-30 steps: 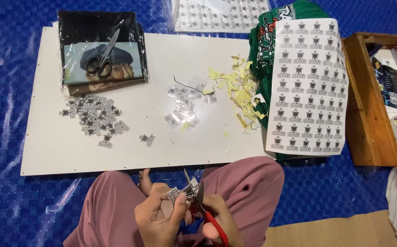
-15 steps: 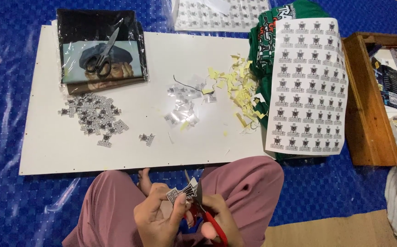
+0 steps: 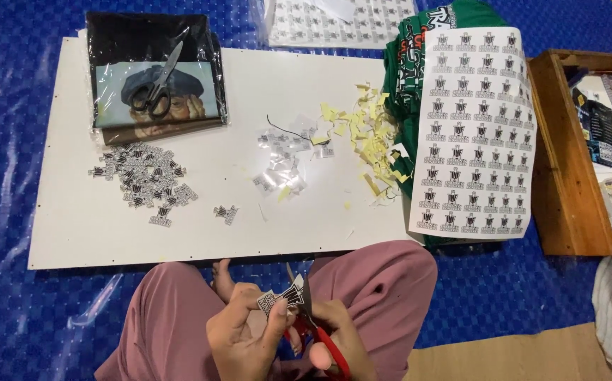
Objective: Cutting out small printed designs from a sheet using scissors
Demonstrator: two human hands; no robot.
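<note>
Left hand [image 3: 246, 339] low in the frame, over the lap in pink trousers [image 3: 376, 282], grip pinching a small strip of black-and-white stickers [image 3: 282, 300] between thumb and fingers. Right hand [image 3: 337, 335] just beside it, grip closed through the red handles of scissors [image 3: 313, 324], blades tilted up and meeting the strip's right edge. Directly beyond the grip, near edge of a white board [image 3: 73, 240] serving as a counter on the blue tarp [image 3: 9, 317]. Past the grip and a little left, two loose cut stickers [image 3: 225, 213] on the board; farther left of them, a heap of cut stickers [image 3: 143, 180]. Straight ahead of the grip, mid-board, scraps of clear film [image 3: 281, 166] with a thin dark thread [image 3: 281, 132] beside them. Ahead and right, a scatter of yellow paper trimmings [image 3: 369, 141]. Right of the grip and beyond the knee, a full sticker sheet [image 3: 471, 134] with rows of uncut black-and-white stickers, lying over folded green cloth [image 3: 408, 77] and overhanging the board's right edge. Farther right, well apart, a wooden tray [image 3: 567, 162] holding printed cards. Far left corner of the board, a bagged dark folded garment [image 3: 154, 70] with a second pair of scissors, black-handled [image 3: 156, 88], resting on top. Farthest out, another sticker sheet [image 3: 334, 21] at the top edge.
</note>
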